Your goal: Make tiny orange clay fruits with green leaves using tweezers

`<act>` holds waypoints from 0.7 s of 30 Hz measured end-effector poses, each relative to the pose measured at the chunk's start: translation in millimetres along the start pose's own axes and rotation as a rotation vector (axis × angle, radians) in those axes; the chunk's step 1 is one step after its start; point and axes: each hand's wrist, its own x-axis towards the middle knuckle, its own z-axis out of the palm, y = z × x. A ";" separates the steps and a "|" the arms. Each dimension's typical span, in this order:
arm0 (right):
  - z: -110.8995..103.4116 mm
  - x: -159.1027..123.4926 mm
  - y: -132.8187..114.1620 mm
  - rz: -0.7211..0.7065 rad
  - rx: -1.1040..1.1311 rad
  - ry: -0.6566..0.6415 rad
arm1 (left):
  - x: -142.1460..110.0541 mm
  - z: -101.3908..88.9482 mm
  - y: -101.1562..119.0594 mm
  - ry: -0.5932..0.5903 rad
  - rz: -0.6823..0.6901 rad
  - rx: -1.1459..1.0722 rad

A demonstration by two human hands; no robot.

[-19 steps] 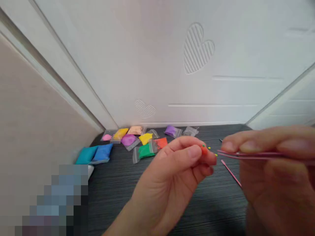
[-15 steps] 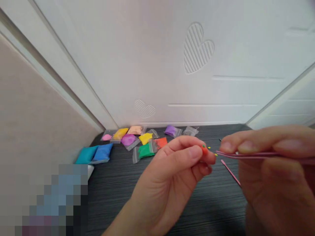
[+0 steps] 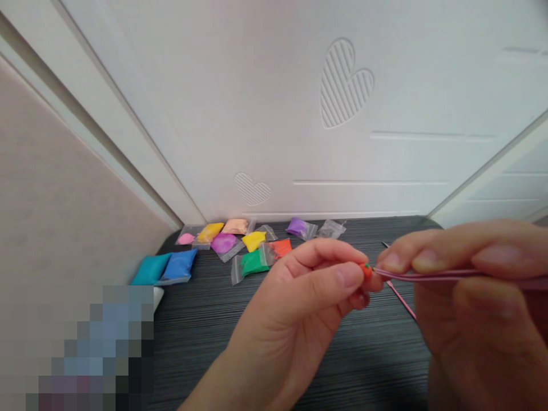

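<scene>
My left hand pinches a tiny orange clay piece between thumb and fingertips, above the dark table. A speck of green shows on the piece. My right hand is closed on pink tweezers, whose tips touch the clay piece. A second thin pink tool lies on the table just below the tweezers, partly hidden by my right hand.
Several small clear bags of coloured clay lie at the back of the table near the white panel with heart shapes. Two blue packets sit at the left. A blurred patch covers the lower left corner.
The tweezer tips have moved left until they touch the orange clay piece. The small yellow specks seen beside the piece earlier are no longer visible. My left hand shifted slightly right.
</scene>
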 end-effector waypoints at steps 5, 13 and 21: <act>-4.9 0.3 4.6 -0.003 0.025 -0.026 | 0.5 0.7 0.4 0.024 0.002 0.046; -22.7 7.1 15.1 -0.041 0.145 -0.231 | 1.5 2.1 3.1 0.053 0.026 0.127; -21.3 9.4 15.5 -0.040 0.152 -0.237 | -0.5 7.5 -0.4 0.097 0.111 0.156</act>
